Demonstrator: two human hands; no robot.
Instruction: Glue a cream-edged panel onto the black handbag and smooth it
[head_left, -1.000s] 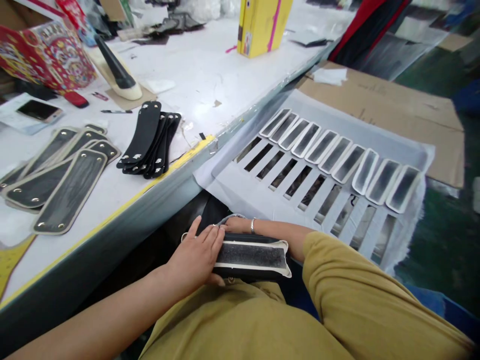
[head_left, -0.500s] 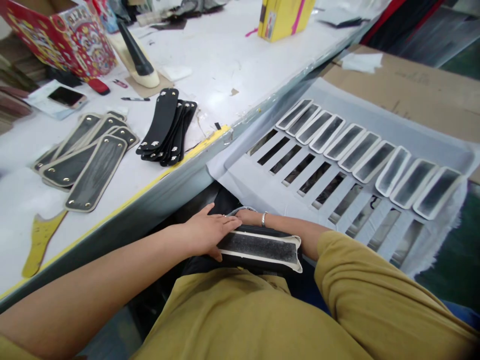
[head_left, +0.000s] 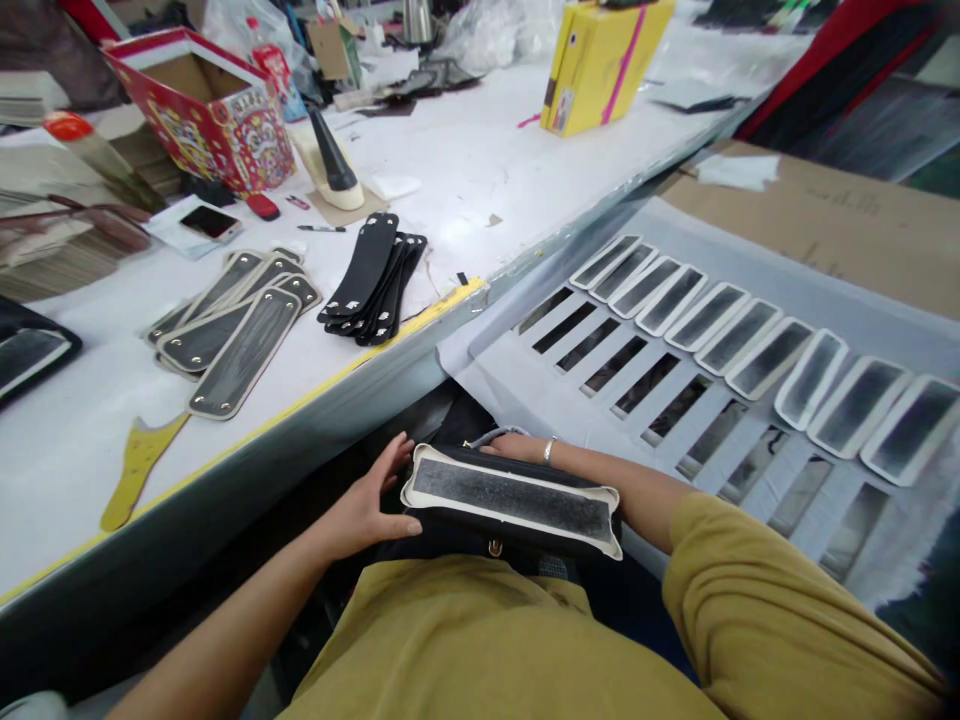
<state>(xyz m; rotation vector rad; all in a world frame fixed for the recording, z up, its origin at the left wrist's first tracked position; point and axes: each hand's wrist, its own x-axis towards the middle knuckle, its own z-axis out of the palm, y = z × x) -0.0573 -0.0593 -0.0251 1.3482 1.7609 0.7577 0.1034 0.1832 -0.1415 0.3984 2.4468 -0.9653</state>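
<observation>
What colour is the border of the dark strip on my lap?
Cream-white border around the strip, clearest in the head view.

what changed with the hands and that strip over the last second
The left hand slid left off the top of the cream-edged strip and now cups its left end, so the strip's whole top shows. The right hand stays behind the black piece under it; the strip is still on the lap.

Panel (head_left: 514, 500): charcoal centre, cream border. Sleeve (head_left: 787, 610): mustard yellow. Carton (head_left: 600, 60): yellow, pink stripe. Box (head_left: 225, 140): red, multicoloured ornamental print. Strap stack (head_left: 375, 275): black. Table (head_left: 465, 160): white, yellow edge strip. Template (head_left: 139, 470): yellow.
</observation>
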